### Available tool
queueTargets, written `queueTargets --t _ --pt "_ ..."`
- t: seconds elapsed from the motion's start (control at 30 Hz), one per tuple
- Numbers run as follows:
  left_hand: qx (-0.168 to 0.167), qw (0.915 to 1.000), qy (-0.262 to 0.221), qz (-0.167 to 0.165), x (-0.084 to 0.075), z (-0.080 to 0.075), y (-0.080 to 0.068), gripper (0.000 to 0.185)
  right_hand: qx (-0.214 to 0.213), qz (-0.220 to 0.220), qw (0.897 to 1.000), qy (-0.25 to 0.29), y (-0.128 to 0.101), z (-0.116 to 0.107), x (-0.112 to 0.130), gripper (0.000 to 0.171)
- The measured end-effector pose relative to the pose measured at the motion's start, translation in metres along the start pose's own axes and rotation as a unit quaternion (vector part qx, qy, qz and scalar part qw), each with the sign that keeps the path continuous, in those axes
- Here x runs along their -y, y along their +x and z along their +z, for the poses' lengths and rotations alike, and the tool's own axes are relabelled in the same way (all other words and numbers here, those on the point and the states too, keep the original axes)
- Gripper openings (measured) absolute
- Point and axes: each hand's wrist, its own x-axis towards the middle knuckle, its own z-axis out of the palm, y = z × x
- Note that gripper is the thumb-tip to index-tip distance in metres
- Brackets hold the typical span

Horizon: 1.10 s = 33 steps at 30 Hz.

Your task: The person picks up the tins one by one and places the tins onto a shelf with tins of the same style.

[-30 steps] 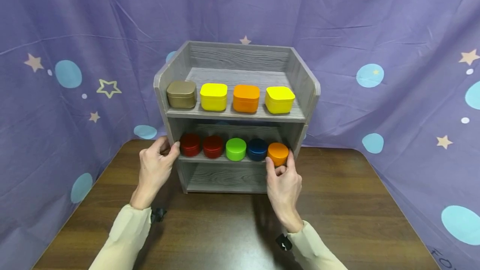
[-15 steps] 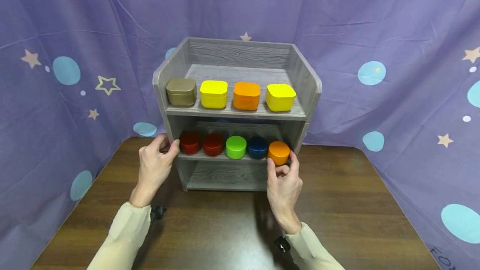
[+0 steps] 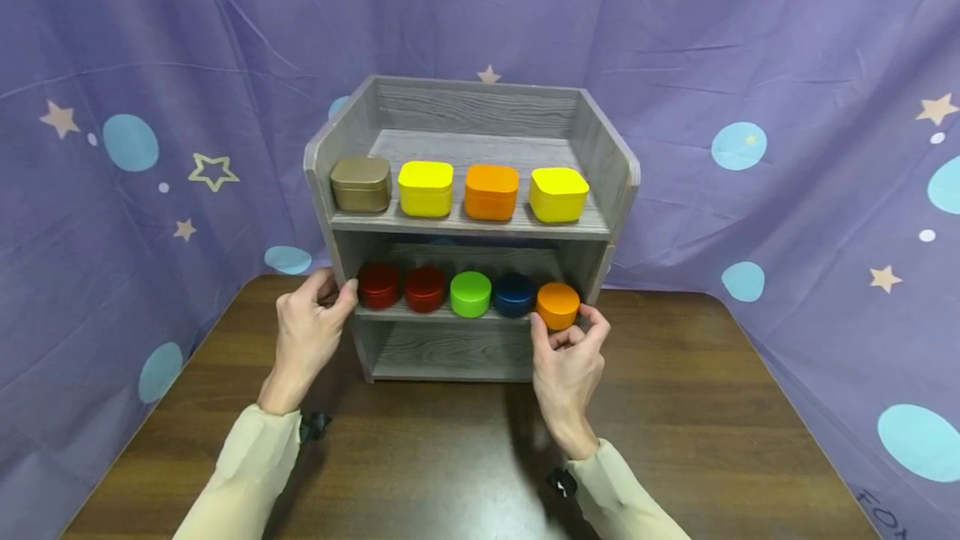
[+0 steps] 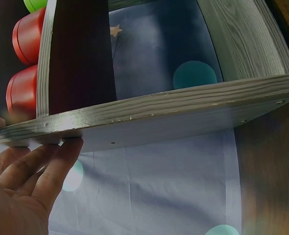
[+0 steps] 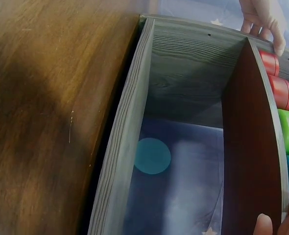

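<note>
A grey wood-grain shelf unit (image 3: 480, 227) stands on the table. My left hand (image 3: 309, 327) grips its left side panel, thumb on the front edge and fingers against the outer face in the left wrist view. On the middle shelf, a round orange tin (image 3: 558, 307) sits at the right end, jutting slightly over the front edge. My right hand (image 3: 567, 365) is at this tin, thumb and index finger spread to either side of it. To its left stand a dark blue tin (image 3: 514, 296), a green tin (image 3: 471, 295) and two red tins (image 3: 425, 290).
Along the top shelf sit squarish tins: one bronze (image 3: 362, 185), two yellow (image 3: 426, 190) and one orange (image 3: 491, 193). The brown wooden table (image 3: 420, 457) extends in front of the unit. A purple curtain (image 3: 675, 65) with stars hangs behind.
The orange round tin has shifted slightly right, away from the blue one. My right index finger has moved outward from the tin's side. The left hand keeps its place on the side panel.
</note>
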Motion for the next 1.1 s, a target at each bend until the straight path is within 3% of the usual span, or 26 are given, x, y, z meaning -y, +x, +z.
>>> queueTargets --t 0.5,1.1 --pt "0.001 1.0 0.002 -0.005 0.0002 0.0009 -0.0007 0.009 -0.01 0.022 1.0 0.02 0.0032 0.0035 -0.0066 0.055" --pt "-0.004 1.0 0.007 -0.004 -0.0003 0.0009 0.0 0.007 -0.011 -0.004 1.0 0.025 0.0078 0.0009 -0.0096 0.048"
